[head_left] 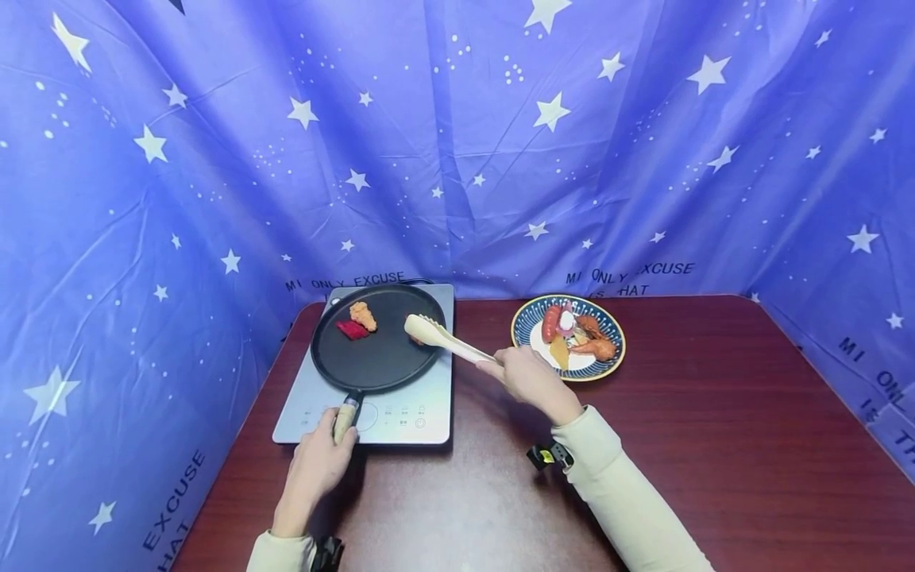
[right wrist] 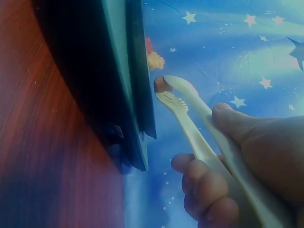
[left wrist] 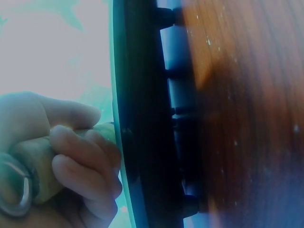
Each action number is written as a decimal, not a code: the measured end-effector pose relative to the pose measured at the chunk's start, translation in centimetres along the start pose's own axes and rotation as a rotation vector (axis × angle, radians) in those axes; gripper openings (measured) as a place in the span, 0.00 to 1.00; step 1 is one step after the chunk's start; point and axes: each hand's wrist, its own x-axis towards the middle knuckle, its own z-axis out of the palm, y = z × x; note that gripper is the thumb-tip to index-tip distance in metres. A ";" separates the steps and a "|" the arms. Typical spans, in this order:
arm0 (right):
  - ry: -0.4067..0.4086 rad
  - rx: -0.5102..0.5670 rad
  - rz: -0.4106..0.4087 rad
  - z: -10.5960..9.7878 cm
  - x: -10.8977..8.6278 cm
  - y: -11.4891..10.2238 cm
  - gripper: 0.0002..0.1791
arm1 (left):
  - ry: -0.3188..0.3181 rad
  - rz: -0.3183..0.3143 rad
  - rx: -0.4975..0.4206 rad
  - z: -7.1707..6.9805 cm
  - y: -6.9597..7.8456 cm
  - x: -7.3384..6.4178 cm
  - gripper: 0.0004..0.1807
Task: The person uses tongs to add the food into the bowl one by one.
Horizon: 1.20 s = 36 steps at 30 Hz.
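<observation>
Staged cooking setup, not real kitchen: worktop (head_left: pixel 715 445) of dark red wood enclosed on three sides by blue star-printed cloth backdrop (head_left: pixel 457 159). Induction cooker (head_left: pixel 429 397), black frying pan (head_left: pixel 386 349), plate (head_left: pixel 525 318) of food laid out.

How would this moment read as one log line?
left hand: grips pan handle | right hand: tongs pinching brown food piece over pan | plate: food remaining
</observation>
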 end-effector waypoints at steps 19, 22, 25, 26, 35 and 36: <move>-0.011 -0.039 0.012 0.4 1.8 -0.8 0.23 | 0.002 -0.005 -0.009 0.1 0.2 0.0 0.21; -0.029 -0.039 0.017 0.4 2.3 -1.0 0.23 | 0.000 -0.011 -0.007 0.0 0.2 0.0 0.21; -0.045 -0.043 0.024 0.5 2.8 -1.3 0.24 | 0.005 -0.004 0.000 0.0 0.0 0.0 0.21; -0.047 -0.045 0.023 0.5 2.9 -1.3 0.24 | 0.007 -0.001 0.001 0.0 0.0 0.1 0.21; -0.099 -0.046 0.067 0.4 3.9 -1.8 0.25 | 0.008 0.005 0.004 0.0 -0.1 0.1 0.21; -0.105 -0.051 0.072 0.4 4.0 -1.9 0.25 | 0.007 0.005 0.002 0.1 -0.1 0.1 0.21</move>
